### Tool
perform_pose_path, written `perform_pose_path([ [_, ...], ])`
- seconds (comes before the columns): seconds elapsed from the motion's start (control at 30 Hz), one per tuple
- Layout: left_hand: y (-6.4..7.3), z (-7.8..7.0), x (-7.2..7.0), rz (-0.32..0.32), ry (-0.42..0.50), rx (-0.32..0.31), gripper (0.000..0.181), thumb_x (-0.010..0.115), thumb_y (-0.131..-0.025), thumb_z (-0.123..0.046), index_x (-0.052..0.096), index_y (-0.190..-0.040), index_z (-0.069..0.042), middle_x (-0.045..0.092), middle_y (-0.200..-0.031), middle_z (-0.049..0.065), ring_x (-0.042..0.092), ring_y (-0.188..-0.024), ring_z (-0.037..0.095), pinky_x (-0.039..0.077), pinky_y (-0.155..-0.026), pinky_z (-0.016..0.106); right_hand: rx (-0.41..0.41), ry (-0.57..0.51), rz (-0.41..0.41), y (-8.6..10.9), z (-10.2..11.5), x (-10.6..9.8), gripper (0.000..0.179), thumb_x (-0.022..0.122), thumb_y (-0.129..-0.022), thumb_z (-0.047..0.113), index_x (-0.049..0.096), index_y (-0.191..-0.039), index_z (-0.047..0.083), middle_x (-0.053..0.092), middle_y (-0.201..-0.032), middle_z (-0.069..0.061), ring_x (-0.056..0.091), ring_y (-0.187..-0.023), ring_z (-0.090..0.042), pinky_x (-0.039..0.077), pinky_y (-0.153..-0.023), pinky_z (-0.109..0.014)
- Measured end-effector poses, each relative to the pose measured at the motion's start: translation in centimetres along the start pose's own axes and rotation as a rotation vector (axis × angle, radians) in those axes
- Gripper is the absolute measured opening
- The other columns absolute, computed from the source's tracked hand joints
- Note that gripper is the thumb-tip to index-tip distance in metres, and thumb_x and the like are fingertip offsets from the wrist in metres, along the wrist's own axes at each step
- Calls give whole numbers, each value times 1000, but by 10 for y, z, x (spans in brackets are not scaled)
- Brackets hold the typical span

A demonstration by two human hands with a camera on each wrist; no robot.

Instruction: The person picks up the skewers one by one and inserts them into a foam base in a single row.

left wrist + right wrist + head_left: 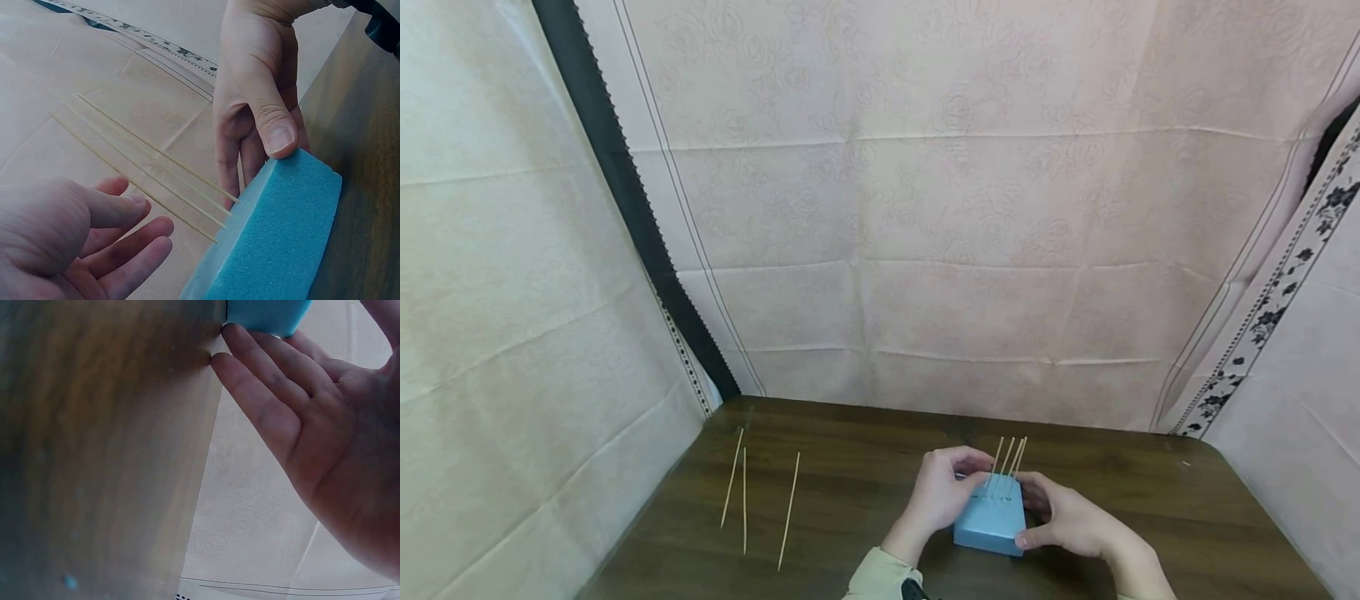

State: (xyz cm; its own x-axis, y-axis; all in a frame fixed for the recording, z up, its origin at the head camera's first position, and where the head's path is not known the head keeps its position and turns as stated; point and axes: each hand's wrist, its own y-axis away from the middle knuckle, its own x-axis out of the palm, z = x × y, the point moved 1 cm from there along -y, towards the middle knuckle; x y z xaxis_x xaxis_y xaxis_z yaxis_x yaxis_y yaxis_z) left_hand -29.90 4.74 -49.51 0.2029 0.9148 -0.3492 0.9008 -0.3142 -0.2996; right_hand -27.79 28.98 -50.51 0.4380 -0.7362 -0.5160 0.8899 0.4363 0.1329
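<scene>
A blue foam block (pixel 988 527) sits on the table, with several thin wooden sticks (pixel 1009 456) standing upright in its top. My right hand (pixel 1071 518) holds the block along its right side, thumb on the near corner and fingers toward the back. In the right wrist view, the fingers (pixel 275 375) reach along the block's side (pixel 265 314), low by the tabletop. My left hand (pixel 946 493) is at the block's left, beside the outermost stick (pixel 178 215). In the left wrist view, its loosely bent thumb and forefinger (pixel 122 209) are right at that stick.
Three loose sticks (pixel 788 512) lie apart on the left side of the dark wooden table (pixel 865 483). Pale patterned cloth (pixel 955 208) hangs behind the table, with more cloth at both sides.
</scene>
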Motion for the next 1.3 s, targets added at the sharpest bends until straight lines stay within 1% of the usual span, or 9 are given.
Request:
perform_pose_path([
  [0.13,1,2,-6,0,25,-25,18,77,-100,-7,82,-111,-20,78,-104,-12,70,-94,2,57,-88,28,15,2,0,1,0,0,94,92,-86,18,36,-155,-13,56,-147,-33,55,-134,-54,44,-107,-69],
  [0.3,5,7,-20,-5,40,-77,13,76,-102,-16,82,-111,-23,77,-105,-11,69,-95,5,58,-90,30,15,-1,3,1,1,0,94,92,-86,19,36,-155,-13,56,-147,-33,55,-134,-54,45,-107,-69],
  [0.33,6,9,-23,-3,28,-82,13,75,-102,-17,82,-111,-23,78,-106,-9,69,-95,5,58,-89,31,10,-4,5,1,1,0,94,92,-86,19,36,-155,-13,56,-147,-34,55,-134,-54,45,-107,-68],
  [0.5,11,22,-45,41,-57,-80,11,74,-103,-18,82,-111,-22,78,-106,-9,68,-96,5,58,-87,32,14,-15,8,-1,0,1,95,93,-85,18,36,-155,-13,55,-148,-34,54,-135,-55,47,-106,-67],
  [0.67,19,37,-76,84,-147,-65,13,73,-104,-15,81,-114,-14,79,-110,0,68,-95,7,57,-85,35,37,-5,0,-3,-1,1,95,93,-85,17,36,-156,-11,55,-148,-33,54,-135,-54,46,-106,-67],
  [0.77,26,50,-99,62,-209,-53,13,74,-102,-13,81,-114,-10,79,-107,1,69,-91,9,57,-82,34,41,3,-3,-4,-1,1,95,93,-84,17,37,-156,-10,55,-148,-33,54,-135,-54,46,-107,-67],
  [0.93,38,68,-136,9,-300,-56,12,77,-100,-12,80,-111,-7,78,-101,-5,69,-90,11,57,-80,33,31,7,1,-3,-1,0,95,93,-85,18,36,-156,-11,55,-148,-34,53,-136,-55,44,-108,-68],
  [1.13,53,78,-171,-20,-341,-71,13,77,-99,-9,79,-111,-6,79,-102,1,70,-91,15,58,-83,38,19,-2,11,-2,-3,0,96,93,-85,19,36,-155,-13,54,-148,-35,52,-136,-56,43,-108,-69],
  [1.3,63,84,-195,-40,-373,-92,16,79,-95,-2,78,-110,-3,78,-96,3,68,-83,14,56,-73,33,21,1,11,-1,-2,-2,96,93,-85,19,36,-156,-12,54,-148,-35,52,-136,-56,43,-108,-69],
])
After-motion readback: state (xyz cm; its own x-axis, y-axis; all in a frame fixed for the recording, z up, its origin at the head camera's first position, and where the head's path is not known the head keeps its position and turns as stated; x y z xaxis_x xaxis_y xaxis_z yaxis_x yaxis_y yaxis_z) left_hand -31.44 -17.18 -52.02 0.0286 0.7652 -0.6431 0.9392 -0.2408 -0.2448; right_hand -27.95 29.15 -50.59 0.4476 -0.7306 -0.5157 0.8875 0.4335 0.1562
